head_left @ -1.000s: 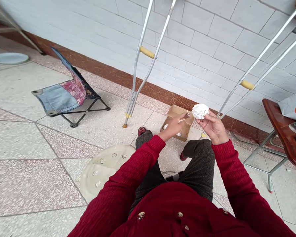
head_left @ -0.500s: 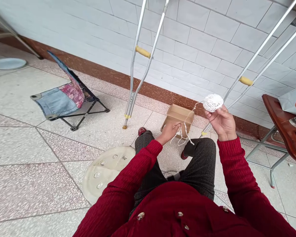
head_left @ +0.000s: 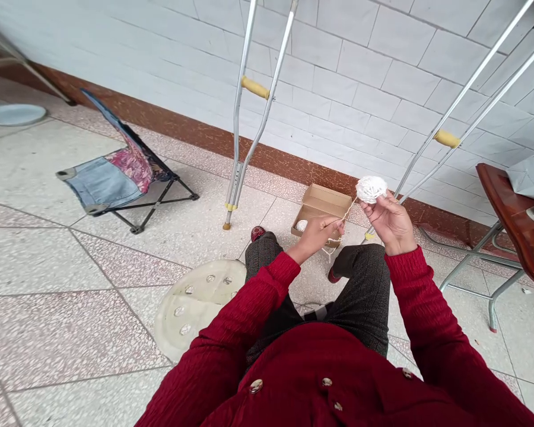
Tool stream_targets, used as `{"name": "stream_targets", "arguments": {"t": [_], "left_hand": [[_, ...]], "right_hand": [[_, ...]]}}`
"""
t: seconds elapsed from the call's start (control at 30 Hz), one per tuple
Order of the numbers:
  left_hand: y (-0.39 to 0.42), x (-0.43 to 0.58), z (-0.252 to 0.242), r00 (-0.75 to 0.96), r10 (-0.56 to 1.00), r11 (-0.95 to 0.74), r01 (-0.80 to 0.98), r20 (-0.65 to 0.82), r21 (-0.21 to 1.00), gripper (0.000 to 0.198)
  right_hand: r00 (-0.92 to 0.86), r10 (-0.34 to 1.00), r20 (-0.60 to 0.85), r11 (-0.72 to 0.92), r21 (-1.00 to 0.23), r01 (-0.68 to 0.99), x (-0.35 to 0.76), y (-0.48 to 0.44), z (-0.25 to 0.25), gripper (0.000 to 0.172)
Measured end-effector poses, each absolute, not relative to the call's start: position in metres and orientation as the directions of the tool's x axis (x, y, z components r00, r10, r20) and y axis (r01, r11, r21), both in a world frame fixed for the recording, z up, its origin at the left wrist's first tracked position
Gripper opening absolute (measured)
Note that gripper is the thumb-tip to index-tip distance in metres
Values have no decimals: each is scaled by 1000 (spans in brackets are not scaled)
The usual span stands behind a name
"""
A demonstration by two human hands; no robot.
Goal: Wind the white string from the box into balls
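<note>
My right hand (head_left: 389, 220) is raised in front of me, its fingers closed round a white ball of string (head_left: 371, 188). A strand (head_left: 347, 211) runs from the ball down to my left hand (head_left: 319, 232), which pinches it above my knees. A short loop of string hangs below that hand. Just beyond my hands, an open cardboard box (head_left: 321, 210) lies on the floor by the wall with another small white ball (head_left: 301, 225) inside.
One crutch (head_left: 247, 112) leans on the tiled wall left of the box, another pair (head_left: 454, 127) to the right. A low folding chair (head_left: 120, 169) stands at the left, a pale round lid (head_left: 196, 299) by my left leg, a brown chair (head_left: 507, 231) at the right.
My right hand first rose to the right with the ball while my left drew string out; now the ball has come back lower and leftward, and the hanging loops are shorter.
</note>
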State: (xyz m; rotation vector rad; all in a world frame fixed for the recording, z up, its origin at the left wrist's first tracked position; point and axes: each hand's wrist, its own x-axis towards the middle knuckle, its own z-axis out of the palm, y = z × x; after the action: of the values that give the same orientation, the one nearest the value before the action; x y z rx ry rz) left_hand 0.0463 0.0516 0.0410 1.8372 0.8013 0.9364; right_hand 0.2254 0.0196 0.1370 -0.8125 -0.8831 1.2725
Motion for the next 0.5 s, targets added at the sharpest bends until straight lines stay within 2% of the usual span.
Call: {"name": "stream_targets", "arguments": {"t": [0.23, 0.37, 0.5], "left_hand": [[56, 31, 11, 553, 785, -529, 360, 280, 769, 27], [70, 22, -13, 544, 810, -515, 477, 221, 712, 29], [81, 18, -20, 542, 833, -457, 565, 109, 687, 22]], "right_hand": [[76, 995, 59, 91, -846, -526, 226, 18, 138, 34], [92, 991, 100, 133, -859, -495, 225, 19, 140, 36], [88, 988, 126, 152, -868, -473, 227, 18, 142, 37]]}}
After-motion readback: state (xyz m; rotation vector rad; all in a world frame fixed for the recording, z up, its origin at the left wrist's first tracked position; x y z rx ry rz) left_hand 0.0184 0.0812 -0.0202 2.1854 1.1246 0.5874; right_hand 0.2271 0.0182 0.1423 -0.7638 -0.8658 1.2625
